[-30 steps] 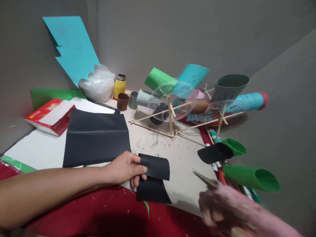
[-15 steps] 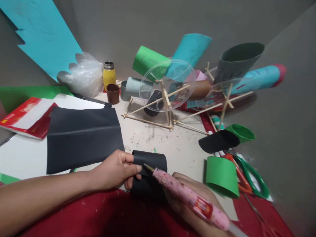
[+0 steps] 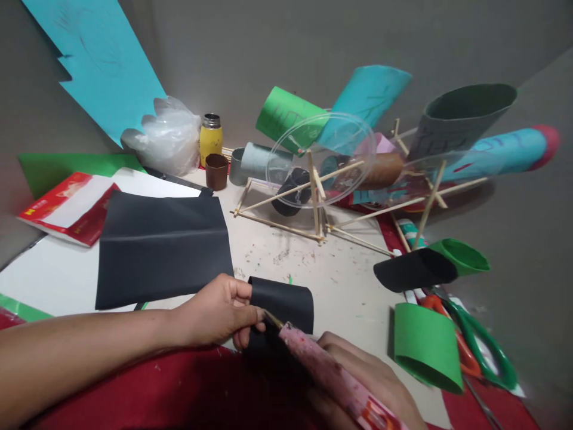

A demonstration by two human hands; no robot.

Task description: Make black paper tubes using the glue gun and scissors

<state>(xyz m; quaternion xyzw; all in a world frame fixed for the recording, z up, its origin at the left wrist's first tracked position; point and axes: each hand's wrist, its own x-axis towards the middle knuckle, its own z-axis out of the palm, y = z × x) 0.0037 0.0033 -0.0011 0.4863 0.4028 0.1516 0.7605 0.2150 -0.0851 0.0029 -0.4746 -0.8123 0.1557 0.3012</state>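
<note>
Left hand (image 3: 219, 310) pinches the curled black paper (image 3: 286, 301) at its left edge, low on the board (image 3: 340, 286). The glue gun (image 3: 322, 364) slants up-left with its nozzle at that edge. The right hand (image 3: 371, 382) is clenched round it, and both are cut off below.

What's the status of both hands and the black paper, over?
Left hand pinching curled black paper at its edge. Right hand gripping pink glue gun, nozzle at the paper. Green paper roll and scissors off right, apart.

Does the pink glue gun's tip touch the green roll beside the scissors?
No, the tip of the glue gun is at the curled black paper pinched by the left hand; that green roll lies apart.
</note>
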